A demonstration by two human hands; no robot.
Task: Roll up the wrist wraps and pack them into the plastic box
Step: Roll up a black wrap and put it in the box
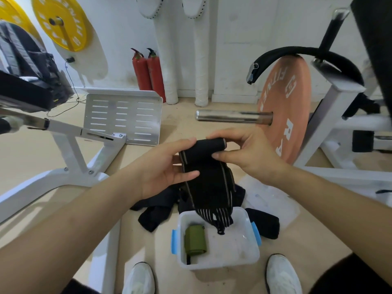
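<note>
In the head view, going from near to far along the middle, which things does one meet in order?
White shoes → plastic box → black wrist wrap → steel bar → red fire extinguishers.

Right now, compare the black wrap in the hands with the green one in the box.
The black wrap has pale stripes; the green wrap is olive.
The black wrap hangs mostly unrolled, rolled only at its top; the green wrap is fully rolled.
The left hand and right hand hold the black wrap above the plastic box; the green wrap lies inside it.
Both are fabric wrist wraps.
</note>
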